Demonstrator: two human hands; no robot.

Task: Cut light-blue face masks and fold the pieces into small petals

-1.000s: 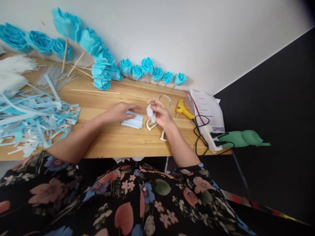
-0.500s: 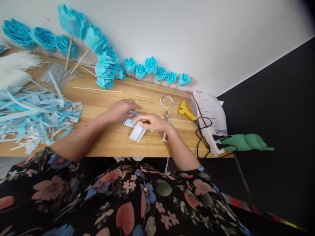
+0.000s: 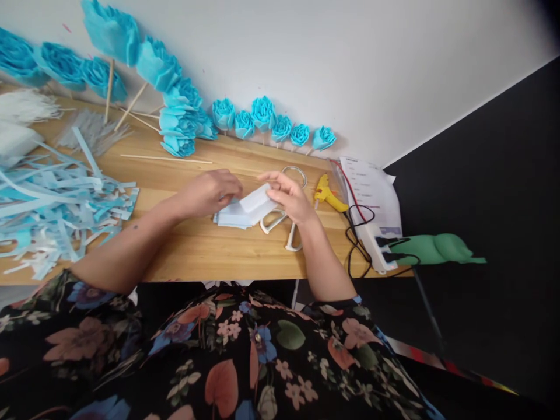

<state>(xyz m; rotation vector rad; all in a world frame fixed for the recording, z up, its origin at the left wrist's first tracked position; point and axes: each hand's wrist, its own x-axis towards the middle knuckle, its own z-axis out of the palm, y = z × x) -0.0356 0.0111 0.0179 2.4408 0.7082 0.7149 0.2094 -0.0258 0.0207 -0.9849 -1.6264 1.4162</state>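
Note:
My right hand [image 3: 289, 195] pinches a pale, folded piece of paper [image 3: 258, 200] between thumb and fingers, tilted above the table. Beneath it lies a small stack of light blue paper pieces [image 3: 234, 218]. My left hand [image 3: 214, 191] is closed at the stack's left side, its fingers curled near the held piece; what is in them, if anything, is hidden. White-handled scissors [image 3: 292, 238] lie under and beside my right hand, partly covered by it.
Behind my right hand is a roll of tape or ring [image 3: 296, 170]. A yellow glue gun [image 3: 329, 193], a power strip [image 3: 380, 251] and papers [image 3: 371, 189] are at right. Paper strips [image 3: 65, 198] heap at left. Blue paper flowers [image 3: 263, 114] line the wall; a thin stick [image 3: 166, 158] lies before them.
My right hand has lifted the pale paper piece up and to the right, uncovering more of the stack and the scissor handles. My left hand has drawn slightly left, its fingers more curled.

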